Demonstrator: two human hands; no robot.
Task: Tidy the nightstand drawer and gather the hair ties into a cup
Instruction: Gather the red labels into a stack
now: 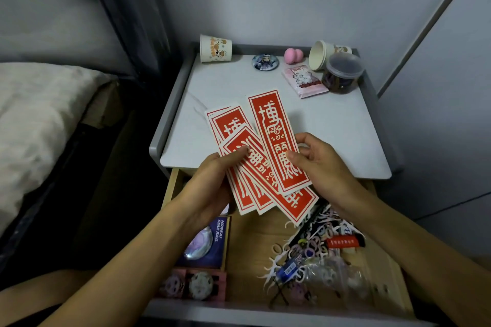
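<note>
Small hair ties [312, 245] lie among clutter at the right of the open drawer [252, 247], above which the left hand [212, 183] and right hand [318, 164] both pinch a fan of red cards [276, 141], a paper cup [215, 48] standing behind on the nightstand [332, 127].

The nightstand drawer [249, 244] is pulled open, its pale wood floor showing, and a fan of red paper cards [271, 146] is held above its back edge. Small pastel hair ties [313, 245] lie loose in the clutter at its right side. On the surface behind, one printed paper cup [215, 48] stands rear left, another [322, 54] lies on its side rear right.
</note>
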